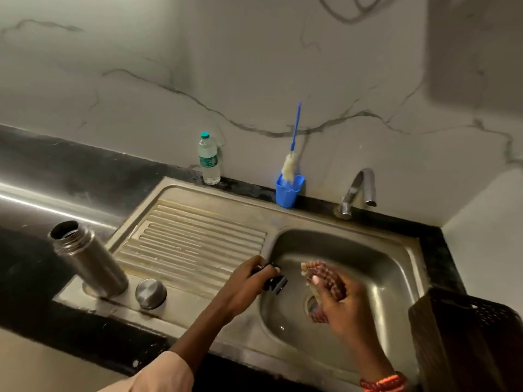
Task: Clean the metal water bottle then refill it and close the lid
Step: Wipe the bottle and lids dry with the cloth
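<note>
Wall (254, 66): pale marble with grey veins, fills the upper half behind the counter (70, 171), which is dark and glossy.

Sink (407, 250): steel, set into the counter. Ribbed drainboard (192, 244) on the left, basin on the right. Tap (358, 190) at the back right corner, spout curving over the basin. Dark perforated basket (467, 335) crowds the near right edge. I see open room across most of the drainboard and in the back half of the basin.

Bottle (89, 261): brushed metal, mouth open, standing on the sink's near left corner, close to the edge where steel meets counter. It looks tilted toward the left, though the wide lens may account for that. Round metal cap (150, 293) sits just beside its base, to the right.

Left hand (249, 284): at the divide between drainboard and basin, fingers curled round a small black part (276, 284); I cannot tell what it is.

Right hand (343, 309): over the basin near the drain, gripping a scrubber (325, 274), blurred, reddish and pale. Orange bracelet (383, 381) at the wrist.

Back ledge: plastic bottle (209, 159) with green cap, upright against the wall; blue cup (288, 190) holding a brush (291, 162), blue handle up.
</note>
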